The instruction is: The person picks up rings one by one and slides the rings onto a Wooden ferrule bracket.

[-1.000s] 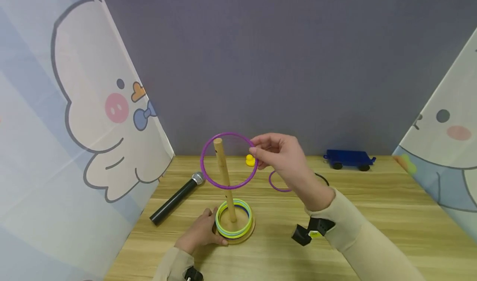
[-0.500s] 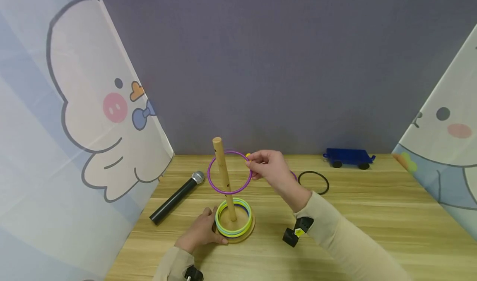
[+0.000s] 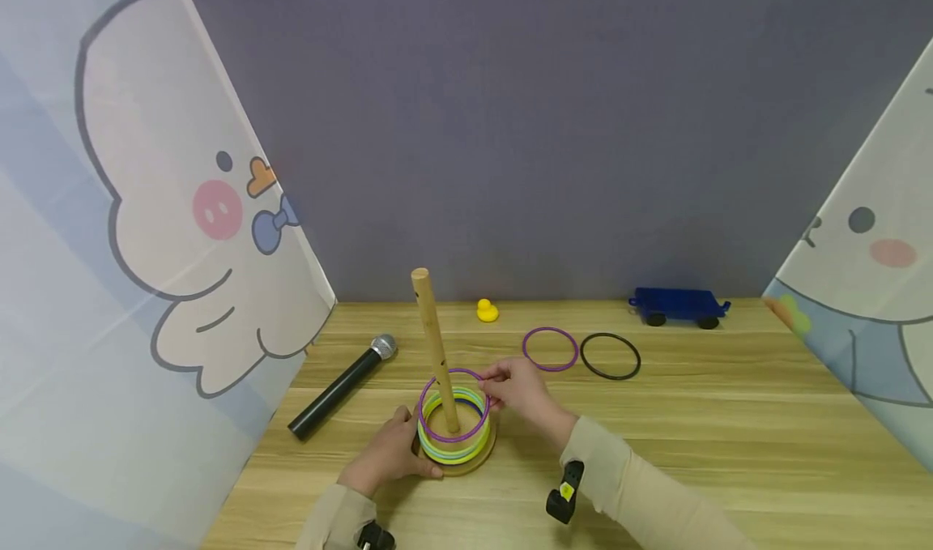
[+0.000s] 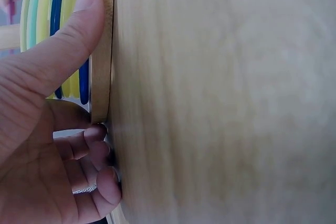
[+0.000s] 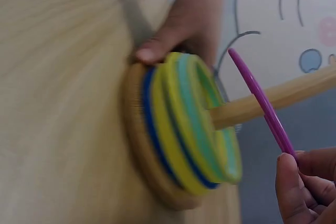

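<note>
My right hand [image 3: 526, 392] pinches a thin purple ring [image 5: 262, 100] by its right side, between thumb and fingertips. The ring encircles the lower part of an upright wooden peg [image 3: 436, 339], held just above the stack and apart from it. Yellow, mint and dark blue rings [image 5: 186, 119] lie stacked on the stand's round wooden base [image 4: 101, 56]. At the base's left edge my left hand [image 3: 389, 453] grips the stand, its thumb across the lower rings and base and its fingers curled at the rim, close to the tabletop.
A black microphone [image 3: 338, 392] with a silver head lies left of the stand. Behind it sits a small yellow duck [image 3: 487, 313]. Another purple ring [image 3: 551, 369] and a black ring [image 3: 612, 378] lie flat to the right. A blue wheeled cart [image 3: 678, 305] stands at the back right.
My right hand has lowered the purple ring along the peg from near its top to just over the stack. My left hand has stayed on the base.
</note>
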{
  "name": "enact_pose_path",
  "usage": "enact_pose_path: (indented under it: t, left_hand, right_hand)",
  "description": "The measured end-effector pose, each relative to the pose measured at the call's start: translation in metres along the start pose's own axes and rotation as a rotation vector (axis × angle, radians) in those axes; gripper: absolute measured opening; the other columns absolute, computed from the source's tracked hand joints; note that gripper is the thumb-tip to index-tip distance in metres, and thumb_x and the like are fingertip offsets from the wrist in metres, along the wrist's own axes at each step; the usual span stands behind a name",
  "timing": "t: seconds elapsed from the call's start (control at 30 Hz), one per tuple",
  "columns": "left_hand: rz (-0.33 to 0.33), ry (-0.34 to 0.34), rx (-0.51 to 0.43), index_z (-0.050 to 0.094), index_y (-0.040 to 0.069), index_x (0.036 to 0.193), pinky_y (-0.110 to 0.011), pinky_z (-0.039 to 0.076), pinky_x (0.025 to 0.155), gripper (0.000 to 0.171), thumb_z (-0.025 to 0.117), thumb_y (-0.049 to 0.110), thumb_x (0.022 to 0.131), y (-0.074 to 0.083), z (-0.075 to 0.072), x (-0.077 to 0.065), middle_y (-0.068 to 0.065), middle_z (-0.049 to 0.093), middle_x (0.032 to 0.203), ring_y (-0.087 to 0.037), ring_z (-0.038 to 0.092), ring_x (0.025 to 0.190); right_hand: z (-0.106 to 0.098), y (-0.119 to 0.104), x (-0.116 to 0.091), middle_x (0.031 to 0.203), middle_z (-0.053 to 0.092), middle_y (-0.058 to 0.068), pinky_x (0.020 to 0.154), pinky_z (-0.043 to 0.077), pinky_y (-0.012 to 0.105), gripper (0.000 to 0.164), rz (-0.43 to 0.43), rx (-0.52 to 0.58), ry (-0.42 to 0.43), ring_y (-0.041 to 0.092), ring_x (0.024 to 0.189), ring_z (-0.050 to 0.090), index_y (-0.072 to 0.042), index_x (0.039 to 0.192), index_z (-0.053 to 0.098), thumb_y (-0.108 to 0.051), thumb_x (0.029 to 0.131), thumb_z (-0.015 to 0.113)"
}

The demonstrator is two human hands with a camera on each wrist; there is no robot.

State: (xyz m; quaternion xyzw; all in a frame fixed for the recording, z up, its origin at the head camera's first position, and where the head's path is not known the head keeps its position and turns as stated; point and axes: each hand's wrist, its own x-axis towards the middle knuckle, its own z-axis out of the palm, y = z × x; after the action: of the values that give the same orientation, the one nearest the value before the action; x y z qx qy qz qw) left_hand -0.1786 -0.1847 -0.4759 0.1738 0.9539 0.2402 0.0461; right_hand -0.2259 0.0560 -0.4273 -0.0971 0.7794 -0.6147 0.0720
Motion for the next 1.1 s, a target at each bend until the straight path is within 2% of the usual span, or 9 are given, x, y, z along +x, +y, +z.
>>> enact_pose_path:
  t: [0.3, 0.53, 0.67, 0.8, 0.93, 1.1]
  left_hand:
    - [0.001, -0.003, 0.004, 0.035, -0.01, 0.145, -0.048, 0.046, 0.08, 0.119, 0.092, 0.046, 0.056, 0.001, 0.002, 0.001, -0.01, 0.046, 0.099, -0.024, 0.049, 0.087]
    - [-0.008, -0.003, -0.003, 0.032, -0.013, 0.145, -0.052, 0.045, 0.085, 0.122, 0.092, 0.046, 0.056, 0.001, 0.003, 0.001, -0.013, 0.047, 0.103, -0.029, 0.052, 0.092]
    - [0.004, 0.002, -0.005, 0.032, -0.012, 0.145, -0.05, 0.045, 0.083, 0.121, 0.092, 0.045, 0.056, 0.0, 0.001, 0.001, -0.011, 0.046, 0.101, -0.025, 0.049, 0.089]
    - [-0.005, -0.004, -0.012, 0.036, -0.011, 0.145, -0.045, 0.046, 0.08, 0.118, 0.091, 0.045, 0.057, -0.001, 0.0, 0.001, -0.007, 0.044, 0.096, -0.021, 0.046, 0.084]
    - [-0.018, -0.017, -0.019, 0.037, -0.009, 0.144, -0.042, 0.045, 0.078, 0.116, 0.091, 0.046, 0.057, -0.002, 0.0, 0.001, -0.005, 0.042, 0.095, -0.019, 0.044, 0.082]
    - [-0.008, -0.01, -0.006, 0.035, -0.011, 0.144, -0.042, 0.045, 0.078, 0.119, 0.091, 0.046, 0.057, -0.002, 0.0, 0.002, -0.006, 0.043, 0.095, -0.019, 0.044, 0.082]
  right_hand:
    - [0.012, 0.031, -0.002, 0.076, 0.068, 0.018, 0.054, 0.055, 0.04, 0.009, -0.013, -0.056, 0.032, 0.011, 0.05, 0.057, 0.005, 0.093, 0.072, 0.002, 0.085, 0.071]
    - [0.001, 0.044, -0.004, 0.07, 0.065, 0.007, 0.052, 0.055, 0.04, 0.009, -0.044, -0.104, 0.077, 0.019, 0.053, 0.061, 0.001, 0.091, 0.072, -0.006, 0.086, 0.073]
    - [-0.017, 0.055, -0.007, 0.07, 0.065, 0.006, 0.05, 0.053, 0.036, 0.007, -0.046, -0.159, 0.14, 0.023, 0.055, 0.062, -0.001, 0.089, 0.072, -0.007, 0.086, 0.072]
    - [-0.042, 0.069, -0.008, 0.07, 0.064, 0.003, 0.05, 0.053, 0.031, 0.006, 0.011, -0.202, 0.21, 0.018, 0.054, 0.06, -0.003, 0.088, 0.072, -0.009, 0.086, 0.073]
    - [-0.075, 0.081, -0.011, 0.072, 0.065, 0.006, 0.051, 0.052, 0.03, 0.009, 0.059, -0.249, 0.267, 0.017, 0.056, 0.06, -0.002, 0.091, 0.073, -0.01, 0.088, 0.071]
    - [-0.121, 0.087, -0.016, 0.082, 0.068, 0.009, 0.054, 0.048, 0.03, 0.016, 0.071, -0.39, 0.323, 0.018, 0.062, 0.06, 0.001, 0.097, 0.073, -0.011, 0.091, 0.066]
